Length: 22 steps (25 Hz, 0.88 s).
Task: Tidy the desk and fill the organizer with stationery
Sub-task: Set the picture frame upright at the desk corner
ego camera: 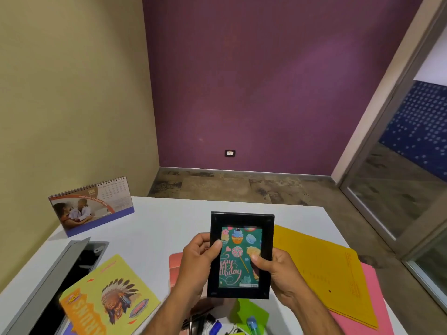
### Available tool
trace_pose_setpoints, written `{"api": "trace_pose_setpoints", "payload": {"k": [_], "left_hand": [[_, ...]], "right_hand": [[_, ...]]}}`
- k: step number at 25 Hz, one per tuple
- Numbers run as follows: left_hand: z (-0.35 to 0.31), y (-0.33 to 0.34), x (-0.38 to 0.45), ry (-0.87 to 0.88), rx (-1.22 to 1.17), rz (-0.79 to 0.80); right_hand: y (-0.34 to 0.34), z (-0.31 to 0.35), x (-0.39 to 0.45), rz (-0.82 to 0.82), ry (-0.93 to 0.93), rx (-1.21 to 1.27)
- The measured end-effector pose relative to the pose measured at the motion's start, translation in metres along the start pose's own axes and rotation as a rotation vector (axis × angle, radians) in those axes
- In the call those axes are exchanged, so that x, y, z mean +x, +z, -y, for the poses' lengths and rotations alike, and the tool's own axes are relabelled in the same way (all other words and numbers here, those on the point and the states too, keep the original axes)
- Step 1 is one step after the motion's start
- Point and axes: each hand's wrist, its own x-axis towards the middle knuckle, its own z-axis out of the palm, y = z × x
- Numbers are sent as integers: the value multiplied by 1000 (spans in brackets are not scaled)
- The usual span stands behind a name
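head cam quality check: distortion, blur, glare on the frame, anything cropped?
Head view: wide-angle bending shows in the door frame and desk edges. Lighting soft and dim, with weak shadows. No strong glare on the picture frame; its card print reads clearly. Both hands, left and right, look sharp. Pens at the bottom edge are cropped and slightly soft.

The black rectangular picture frame (242, 255) shows a teal card printed with cupcakes, a striped lollipop, macarons and pale pink cursive lettering. The white desk top (169, 226) carries a yellow paper folder (321, 269) over a pink paper folder (372, 301). A yellow-green notebook (108, 296) has an orange banner and a feathered headdress figure in brown, black and white. The spiral desk calendar (93, 205) has an orange arc and a blue-violet base. The back wall (266, 81) is purple, the side wall (72, 93) olive-beige.
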Motion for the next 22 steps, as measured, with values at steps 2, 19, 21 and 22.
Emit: {"api": "trace_pose_setpoints", "payload": {"k": [2,19,21,22], "left_hand": [[4,22,8,32,26,43],[225,187,120,419,1162,284],[246,195,137,438,1304,376],[254,198,145,381,1405,419]], "right_hand": [[-23,2,1,-53,-57,22],[-330,27,134,-579,-152,60],[-355,19,161,-608,-138,68],[-366,15,172,-614,-128,56]]}}
